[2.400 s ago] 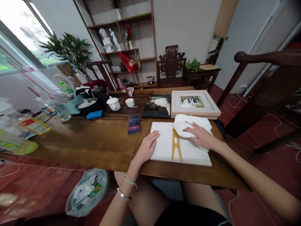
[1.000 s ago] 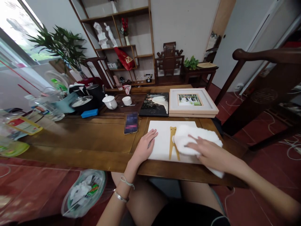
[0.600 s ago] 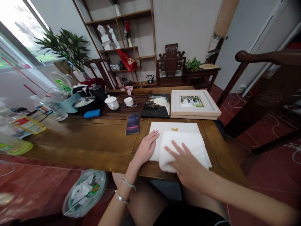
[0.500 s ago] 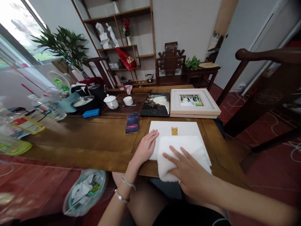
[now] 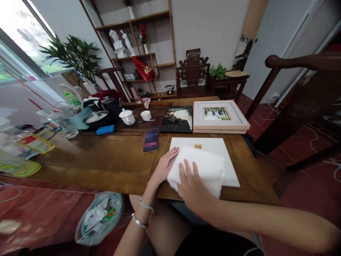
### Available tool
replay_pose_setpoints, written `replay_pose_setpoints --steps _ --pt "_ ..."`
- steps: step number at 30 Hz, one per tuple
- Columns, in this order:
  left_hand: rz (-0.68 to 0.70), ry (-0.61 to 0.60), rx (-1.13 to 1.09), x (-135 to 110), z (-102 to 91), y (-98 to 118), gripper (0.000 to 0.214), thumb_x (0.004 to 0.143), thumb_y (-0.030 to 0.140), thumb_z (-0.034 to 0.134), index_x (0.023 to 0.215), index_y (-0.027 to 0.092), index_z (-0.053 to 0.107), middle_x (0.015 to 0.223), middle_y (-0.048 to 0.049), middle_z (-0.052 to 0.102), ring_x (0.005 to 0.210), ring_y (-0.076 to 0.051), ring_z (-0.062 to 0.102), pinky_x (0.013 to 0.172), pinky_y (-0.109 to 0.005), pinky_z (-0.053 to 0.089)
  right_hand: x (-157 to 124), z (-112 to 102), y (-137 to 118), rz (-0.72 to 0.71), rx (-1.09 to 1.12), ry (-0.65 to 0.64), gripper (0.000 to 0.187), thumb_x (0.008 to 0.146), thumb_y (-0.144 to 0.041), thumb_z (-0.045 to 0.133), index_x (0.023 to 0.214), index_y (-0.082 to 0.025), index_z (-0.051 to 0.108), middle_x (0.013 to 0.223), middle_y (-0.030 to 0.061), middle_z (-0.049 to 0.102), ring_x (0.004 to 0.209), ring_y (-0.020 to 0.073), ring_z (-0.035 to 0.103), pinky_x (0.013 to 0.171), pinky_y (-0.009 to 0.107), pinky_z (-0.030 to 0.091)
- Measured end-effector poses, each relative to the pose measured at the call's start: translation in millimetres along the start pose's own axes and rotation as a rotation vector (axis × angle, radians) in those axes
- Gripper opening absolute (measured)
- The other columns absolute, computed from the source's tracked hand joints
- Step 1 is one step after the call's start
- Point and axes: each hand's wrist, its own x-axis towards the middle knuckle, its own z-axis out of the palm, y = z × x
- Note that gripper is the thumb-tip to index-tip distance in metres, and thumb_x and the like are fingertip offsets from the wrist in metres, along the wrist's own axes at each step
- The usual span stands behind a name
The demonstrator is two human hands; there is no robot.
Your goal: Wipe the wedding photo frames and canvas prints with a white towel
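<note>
Two hands engaged: left hand [image 5: 163, 167] lies flat, unclenched, bracing the left edge of the white rectangular panel [image 5: 229, 160] on the brown wooden worktop [image 5: 106, 156]; right hand [image 5: 193, 185], fingers spread, presses a folded white towel [image 5: 205, 165] onto its near side. Judged step: wiping. Next stroke needs even pressure, panel braced.

Silver bangle [image 5: 139, 222], string bracelet [image 5: 146, 205] by left hand [image 5: 164, 166]; black shorts [image 5: 213, 245]

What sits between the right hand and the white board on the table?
In the head view, a folded white towel lies between them: the right hand rests flat on it, and it covers the near left of the white board.
</note>
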Motion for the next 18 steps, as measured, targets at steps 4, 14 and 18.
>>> replay_pose_setpoints --steps 4,14,18 --pt "-0.012 0.007 0.019 -1 0.6 4 0.035 0.093 0.024 0.044 0.122 0.021 0.063 0.137 -0.0064 0.055 0.133 -0.022 0.046 0.111 -0.047 0.038 -22 -6 5 -0.124 0.137 -0.021 0.030 0.080 -0.021 0.054 0.104 -0.016 0.072 0.139 0.0183 0.049 0.133 0.0394 0.035 0.107 0.058 0.025" --pt "0.023 0.023 0.106 -3 5.2 4 0.037 0.092 0.018 0.042 0.124 0.019 0.061 0.136 -0.0076 0.056 0.133 -0.022 0.046 0.113 -0.045 0.036 43 -20 121 0.039 0.375 -0.019 0.050 0.072 -0.005 0.038 0.112 -0.017 0.065 0.107 0.0086 0.070 0.099 0.0258 0.061 0.086 0.035 0.041" --pt "0.020 0.035 0.130 -2 3.3 7 0.035 0.092 0.018 0.043 0.121 0.019 0.063 0.131 -0.0085 0.060 0.126 -0.023 0.052 0.111 -0.045 0.038 89 -16 116 -0.025 0.409 -0.017 0.048 0.076 -0.008 0.040 0.117 -0.019 0.063 0.120 0.0061 0.066 0.107 0.0237 0.058 0.088 0.030 0.039"
